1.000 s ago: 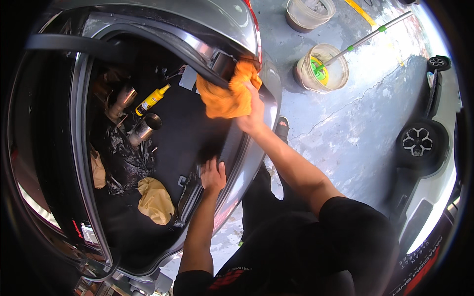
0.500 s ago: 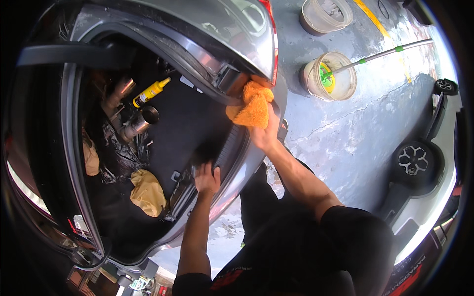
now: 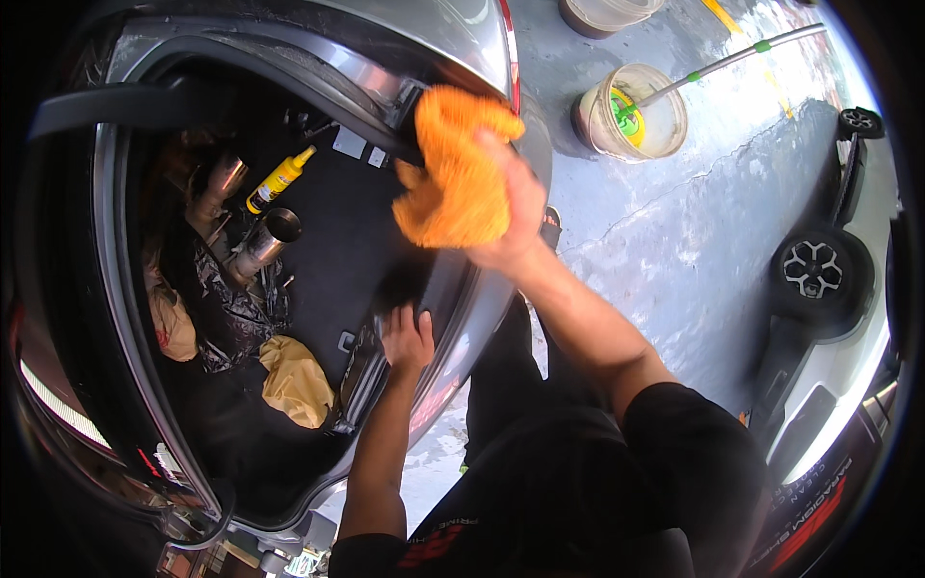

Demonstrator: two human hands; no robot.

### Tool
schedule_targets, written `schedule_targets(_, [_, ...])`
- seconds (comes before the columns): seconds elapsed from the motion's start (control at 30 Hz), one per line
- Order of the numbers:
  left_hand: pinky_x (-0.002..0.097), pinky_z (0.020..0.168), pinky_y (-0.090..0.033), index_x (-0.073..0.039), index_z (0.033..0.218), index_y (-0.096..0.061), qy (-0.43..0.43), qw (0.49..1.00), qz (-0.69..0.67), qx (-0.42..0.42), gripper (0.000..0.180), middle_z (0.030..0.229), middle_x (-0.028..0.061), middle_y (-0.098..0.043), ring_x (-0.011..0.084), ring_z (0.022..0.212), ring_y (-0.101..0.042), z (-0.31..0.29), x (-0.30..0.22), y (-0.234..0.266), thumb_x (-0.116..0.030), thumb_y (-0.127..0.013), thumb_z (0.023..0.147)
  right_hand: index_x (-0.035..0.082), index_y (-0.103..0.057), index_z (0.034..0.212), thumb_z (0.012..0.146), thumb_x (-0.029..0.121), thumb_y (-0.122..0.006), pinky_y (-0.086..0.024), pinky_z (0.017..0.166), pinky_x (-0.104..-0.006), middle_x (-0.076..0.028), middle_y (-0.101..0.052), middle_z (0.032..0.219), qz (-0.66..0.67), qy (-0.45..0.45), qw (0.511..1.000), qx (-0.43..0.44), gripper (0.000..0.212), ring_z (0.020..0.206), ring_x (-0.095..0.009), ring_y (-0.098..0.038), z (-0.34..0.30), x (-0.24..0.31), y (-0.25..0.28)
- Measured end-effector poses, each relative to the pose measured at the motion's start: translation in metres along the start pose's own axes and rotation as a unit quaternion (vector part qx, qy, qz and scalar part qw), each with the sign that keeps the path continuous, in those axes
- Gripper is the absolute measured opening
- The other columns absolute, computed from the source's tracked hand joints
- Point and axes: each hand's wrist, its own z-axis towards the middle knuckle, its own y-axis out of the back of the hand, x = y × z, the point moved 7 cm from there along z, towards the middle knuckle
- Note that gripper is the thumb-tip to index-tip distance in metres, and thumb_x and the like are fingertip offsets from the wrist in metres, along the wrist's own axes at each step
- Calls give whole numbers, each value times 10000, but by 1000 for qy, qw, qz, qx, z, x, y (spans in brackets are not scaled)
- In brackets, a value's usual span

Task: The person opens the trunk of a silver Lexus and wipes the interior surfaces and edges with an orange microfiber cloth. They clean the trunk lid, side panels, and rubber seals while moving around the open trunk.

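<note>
Right hand [image 3: 515, 197]: blurred, it grasps the bunched cloth for you.
Orange cloth [image 3: 458, 173]: it spreads left of and above your gripping fingers, at the trunk opening's upper corner; whether it touches the bodywork, you cannot tell.
Left hand [image 3: 407, 337]: loosely flat, you rest it on the trunk's near edge, below the cloth and apart from it.
Trunk floor [image 3: 347, 250]: a yellow bottle [image 3: 279, 180] lies beyond your hands.

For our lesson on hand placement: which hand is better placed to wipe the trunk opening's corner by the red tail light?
Probably the right hand: it holds the orange cloth near the red tail light. The left hand shows no cloth and rests by the trunk sill, farther from that corner.
</note>
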Motion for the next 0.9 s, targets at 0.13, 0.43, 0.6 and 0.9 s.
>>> schedule_targets(0.13, [553, 999, -453, -32, 1342, -575, -15, 1000, 1, -10, 472, 1237, 251, -618, 472, 1141, -583, 1, -2, 2, -373, -510, 1022, -10, -640, 1229, 834, 73, -753, -580, 844, -369, -165, -734, 1124, -117, -36, 992, -32, 420, 938, -301, -754, 0, -20, 7])
schedule_targets(0.43, [549, 985, -461, -23, 1316, -592, -34, 999, 0, -32, 450, 1196, 251, -636, 465, 1111, -600, 1, -6, 6, -362, -512, 1030, 7, -648, 1192, 860, 58, -732, -569, 831, -340, -144, -749, 1035, -54, -27, 989, -131, 346, 912, -258, -748, 1, -2, 25])
schedule_targets(0.6, [545, 973, -465, -22, 1294, -600, -36, 998, -6, -44, 437, 1176, 243, -641, 460, 1098, -602, 3, -11, 11, -359, -516, 1029, 38, -660, 1174, 848, 91, -764, -569, 793, -331, -143, -749, 983, -58, -46, 989, -126, 346, 878, -271, -761, 17, -2, 30])
schedule_targets(0.9, [545, 957, -469, -21, 1284, -599, -33, 999, -6, -37, 429, 1156, 247, -641, 464, 1076, -606, 2, -10, 9, -355, -508, 1031, 44, -640, 1141, 857, 106, -761, -575, 812, -338, -142, -759, 990, -54, -59, 984, -161, 314, 897, -268, -765, 10, -6, 36])
